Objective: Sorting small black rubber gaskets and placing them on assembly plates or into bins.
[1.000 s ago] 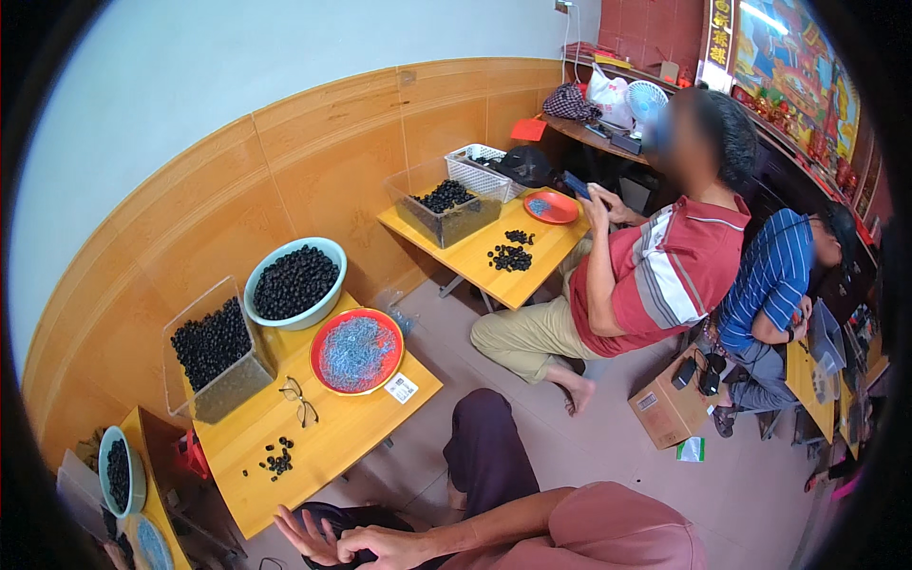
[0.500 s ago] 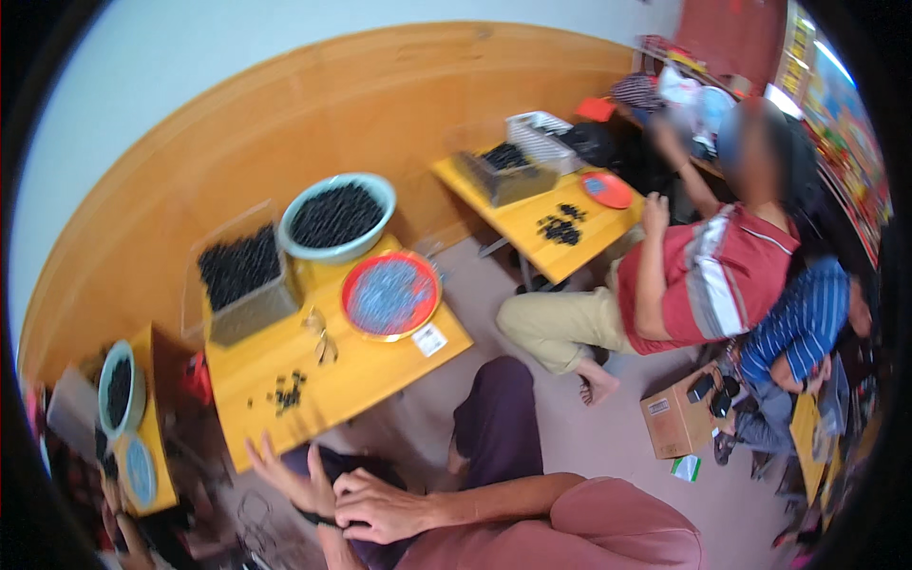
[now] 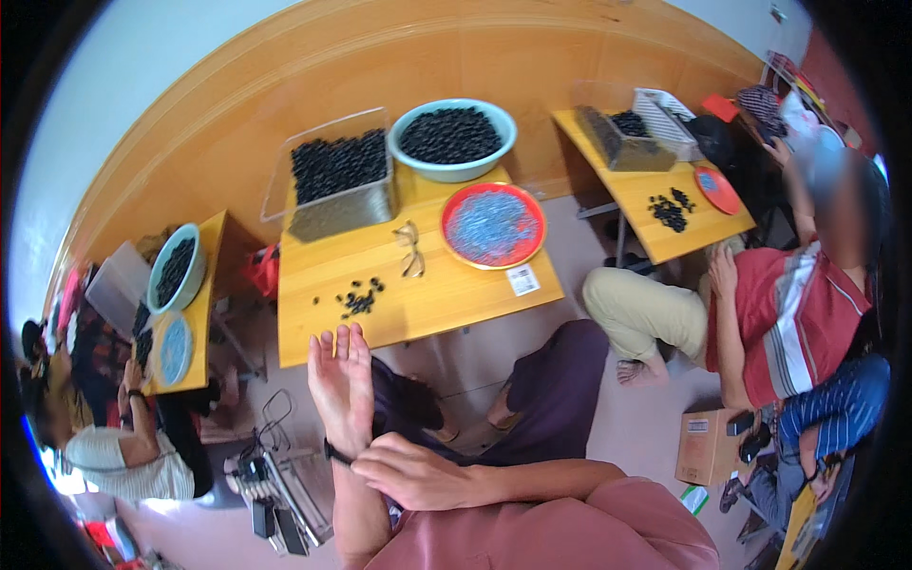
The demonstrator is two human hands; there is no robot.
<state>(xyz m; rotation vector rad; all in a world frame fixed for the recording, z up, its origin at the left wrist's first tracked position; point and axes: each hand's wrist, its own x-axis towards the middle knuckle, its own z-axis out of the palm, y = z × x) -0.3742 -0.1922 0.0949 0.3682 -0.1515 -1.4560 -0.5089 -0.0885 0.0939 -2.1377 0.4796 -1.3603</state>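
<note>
Since the earlier frames the view has swung so the low yellow wooden table [image 3: 427,299] now sits centre, and the left hand [image 3: 342,385] has risen upright at the table's near edge instead of lying low by the lap.

Seen from above, the table stands before a curved wooden wall panel [image 3: 313,85]. At its back left is a clear plastic rectangular bin of small black pieces [image 3: 340,176]; just beside it, back right, is a pale green round basin filled with the same black pieces [image 3: 453,138]. In front of the basin lies a red round tray of small blue-grey pieces [image 3: 493,225], with a small white card [image 3: 522,279] near it. A pair of clear spectacles [image 3: 410,249] lies between bin and tray. A loose scatter of black pieces [image 3: 358,299] lies near the front edge, just beyond the left hand.

That hand is held flat, fingers straight and together, holding nothing. The right hand [image 3: 413,470] wraps around the left forearm just below a dark wristband [image 3: 335,453], fingers curled on the arm.

To the right, a seated person in a red striped shirt [image 3: 788,313] faces a second yellow table [image 3: 655,195].
</note>
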